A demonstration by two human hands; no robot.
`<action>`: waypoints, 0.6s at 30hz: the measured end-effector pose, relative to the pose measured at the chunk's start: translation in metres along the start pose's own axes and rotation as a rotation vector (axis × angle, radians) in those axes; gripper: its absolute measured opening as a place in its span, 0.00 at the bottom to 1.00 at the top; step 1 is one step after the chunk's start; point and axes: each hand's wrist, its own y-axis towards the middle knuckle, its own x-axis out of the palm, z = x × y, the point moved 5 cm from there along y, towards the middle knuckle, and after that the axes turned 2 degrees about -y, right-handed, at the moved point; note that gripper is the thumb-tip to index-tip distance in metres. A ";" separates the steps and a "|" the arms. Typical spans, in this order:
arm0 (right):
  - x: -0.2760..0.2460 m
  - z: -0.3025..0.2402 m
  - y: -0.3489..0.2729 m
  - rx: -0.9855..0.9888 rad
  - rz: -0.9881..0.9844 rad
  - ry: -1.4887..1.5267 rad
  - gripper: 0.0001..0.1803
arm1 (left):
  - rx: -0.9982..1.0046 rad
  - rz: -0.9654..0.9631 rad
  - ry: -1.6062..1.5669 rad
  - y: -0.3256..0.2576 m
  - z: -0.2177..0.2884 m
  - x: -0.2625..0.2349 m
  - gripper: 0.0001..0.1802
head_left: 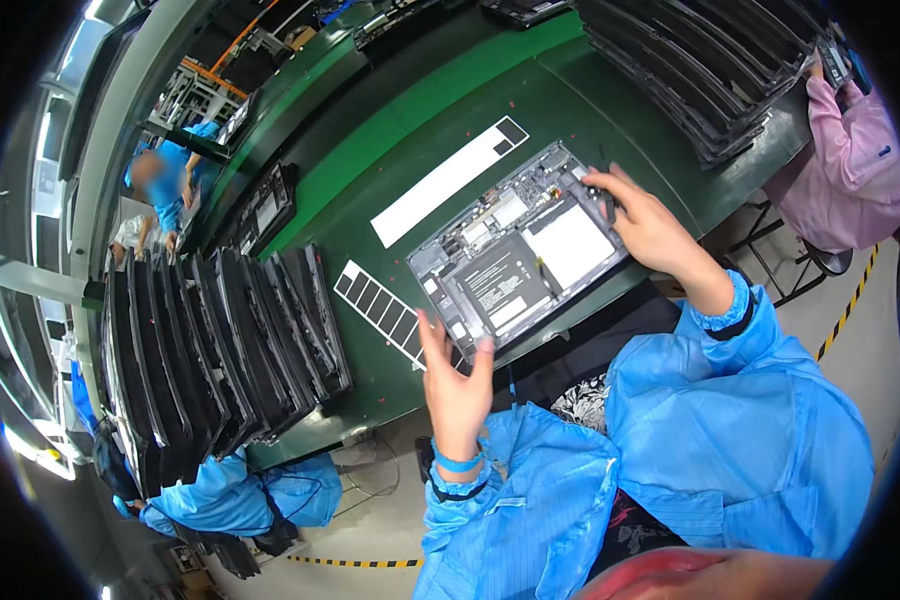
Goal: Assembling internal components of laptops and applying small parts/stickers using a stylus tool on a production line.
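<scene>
Opened tablet being held at two corners on the green bench

The left hand (457, 385) is pinching the near-left corner of the open tablet chassis (518, 250), thumb over the edge; the right hand (650, 225) is pressing fingertips (598, 183) on its far-right corner. The work appears to be at a seating or checking stage; the next move likely calls for precise pressure there. Whatever lies under the right fingertips is hidden, and small board parts are proving too fine to identify. A strip of black pads (380, 308) is lying just left
</scene>
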 end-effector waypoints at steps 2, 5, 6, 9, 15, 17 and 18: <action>-0.009 -0.007 0.007 -0.182 0.035 -0.207 0.14 | -0.080 0.019 -0.030 0.011 0.001 -0.010 0.45; -0.026 -0.020 0.056 -0.093 -0.036 0.181 0.15 | 0.172 -0.050 0.633 0.031 0.042 -0.022 0.35; -0.020 -0.009 0.075 -0.073 -0.049 0.399 0.19 | 0.221 -0.076 0.666 0.043 0.055 -0.017 0.32; -0.002 -0.011 0.131 0.075 -0.152 0.537 0.31 | 0.238 -0.219 0.544 0.091 0.092 0.011 0.26; 0.050 0.022 0.171 0.069 -0.107 0.522 0.12 | 0.458 -0.311 0.649 0.187 0.068 0.086 0.27; 0.061 0.038 0.171 0.100 -0.162 0.499 0.11 | 0.430 -0.361 0.715 0.199 0.054 0.101 0.30; 0.061 0.040 0.172 0.076 -0.172 0.472 0.11 | 0.440 -0.394 0.742 0.200 0.050 0.107 0.32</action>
